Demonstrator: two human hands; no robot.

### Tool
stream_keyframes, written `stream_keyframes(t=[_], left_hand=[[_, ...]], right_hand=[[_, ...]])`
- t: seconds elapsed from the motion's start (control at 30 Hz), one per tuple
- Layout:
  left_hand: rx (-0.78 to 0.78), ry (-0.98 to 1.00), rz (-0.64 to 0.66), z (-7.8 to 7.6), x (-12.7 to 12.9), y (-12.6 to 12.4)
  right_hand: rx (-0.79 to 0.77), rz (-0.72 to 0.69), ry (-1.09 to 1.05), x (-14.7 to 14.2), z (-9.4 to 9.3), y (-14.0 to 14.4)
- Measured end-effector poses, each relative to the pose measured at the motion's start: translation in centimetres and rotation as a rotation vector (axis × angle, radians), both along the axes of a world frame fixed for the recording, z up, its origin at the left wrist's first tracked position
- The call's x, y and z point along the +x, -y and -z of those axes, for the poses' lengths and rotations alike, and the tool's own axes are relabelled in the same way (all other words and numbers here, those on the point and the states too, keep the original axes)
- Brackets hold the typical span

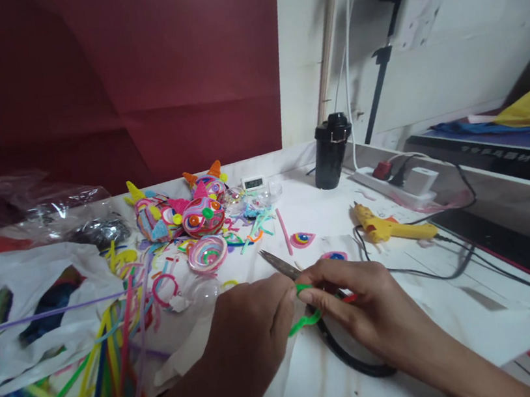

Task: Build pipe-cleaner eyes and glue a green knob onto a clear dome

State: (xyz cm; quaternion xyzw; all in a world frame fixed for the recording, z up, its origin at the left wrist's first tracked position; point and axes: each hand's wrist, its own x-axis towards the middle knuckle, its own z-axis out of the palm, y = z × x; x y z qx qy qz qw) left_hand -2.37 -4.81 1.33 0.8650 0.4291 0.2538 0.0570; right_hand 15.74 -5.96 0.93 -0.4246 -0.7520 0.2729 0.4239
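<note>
While both of my hands meet at the lower middle of the frame, a green pipe cleaner (305,314) is pinched between them, just above the desk (460,322). My left hand (251,332) has its thumb and fingertips closed on the near part of it; my right hand (359,307) is closed on the upper end, where the strand curls into a small loop at my fingertips. It looks light, fuzzy and soft, with a core that I judge bends easily and keeps its bend, so I would grip it close beside the curl rather than far out along its length. Its visible stretch runs from lower left up to the right, curving at the top. Scissors (309,304) lie under my hands, blades pointing to the upper left, black handles toward the bottom of the frame. Further out, loose coloured strands (96,367) fill the lower left, finished coiled figures (183,213) sit at centre, and a yellow glue gun (387,226) lies to the right.
</note>
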Motion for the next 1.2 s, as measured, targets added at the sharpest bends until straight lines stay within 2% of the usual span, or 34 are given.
stream_keyframes(t=[0.1,0.2,0.4,0.57,0.7,0.87,0.97,1.03,1.2], left_hand=[[0.044,-0.014,0.024,0.2,0.1,0.1],[0.031,0.057,0.036,0.0,0.0,0.1],[-0.026,0.172,-0.001,-0.3,0.1,0.2],[-0.077,0.256,0.005,-0.1,0.4,0.4],[-0.128,0.347,0.021,0.0,0.8,0.8],[-0.124,0.398,0.008,0.2,0.9,0.7],[-0.148,0.345,0.0,0.2,0.5,0.4],[-0.152,0.27,0.003,0.2,0.3,0.2],[-0.084,0.112,0.007,0.4,0.1,0.1]], right_hand=[[0.179,0.005,0.192,0.2,-0.5,0.1],[0.166,0.034,0.177,0.1,-0.5,0.1],[-0.032,0.107,-0.136,-0.6,0.6,0.2],[-0.126,0.194,-0.412,-1.6,1.5,0.1],[-0.208,0.262,-0.554,-2.3,1.7,0.4],[-0.394,0.21,-0.838,-3.0,2.1,0.4],[-0.464,0.105,-0.777,-2.4,2.3,0.0],[-0.416,0.069,-0.671,-1.7,2.1,-0.1],[-0.009,0.033,-0.12,0.1,0.8,-0.1]])
